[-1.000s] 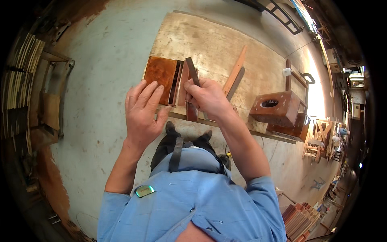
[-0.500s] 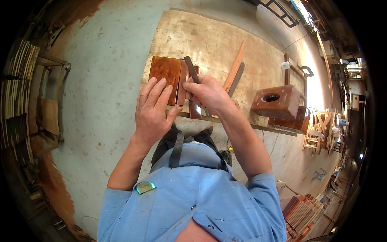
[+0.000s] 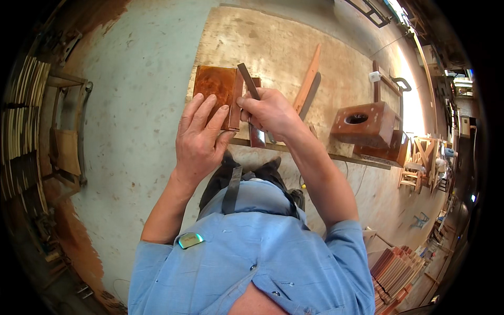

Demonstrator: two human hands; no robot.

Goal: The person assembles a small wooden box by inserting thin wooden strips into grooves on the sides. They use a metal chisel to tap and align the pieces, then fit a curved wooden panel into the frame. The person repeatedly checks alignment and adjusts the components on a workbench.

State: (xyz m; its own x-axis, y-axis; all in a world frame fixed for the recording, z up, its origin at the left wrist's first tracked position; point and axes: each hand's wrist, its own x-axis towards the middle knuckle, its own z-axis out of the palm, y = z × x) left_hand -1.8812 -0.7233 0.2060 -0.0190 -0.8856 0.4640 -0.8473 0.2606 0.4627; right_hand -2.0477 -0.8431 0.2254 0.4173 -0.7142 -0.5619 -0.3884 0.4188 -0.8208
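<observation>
A glossy reddish-brown wooden box [image 3: 219, 80] rests near the left end of the workbench [image 3: 247, 31]. My left hand [image 3: 200, 137] lies over its near part, fingers stretched and spread across the top. Close by the box's right side, my right hand [image 3: 272, 114] grips a flat, dark, bar-shaped tool [image 3: 247, 79], its far end slanting up and left. The tool's exact kind cannot be made out, and its middle is hidden by the hand. Partly beneath my right hand is a glossy dark-red wooden piece [image 3: 256, 137], reaching to the bench's near edge.
Right of my hands lie a long pale wooden strip [image 3: 308, 76] and a dark strip [image 3: 312, 95]. A brown wooden box with an oval hole [image 3: 365, 123] sits at the bench's right end, beside another brown box [image 3: 386, 153]. Stacked wooden slats [image 3: 396, 275] stand at lower right.
The view has shifted slightly. Both hands stay at the box, my right hand still gripping the dark tool; the tool's far end sits slightly nearer the box's far right corner.
</observation>
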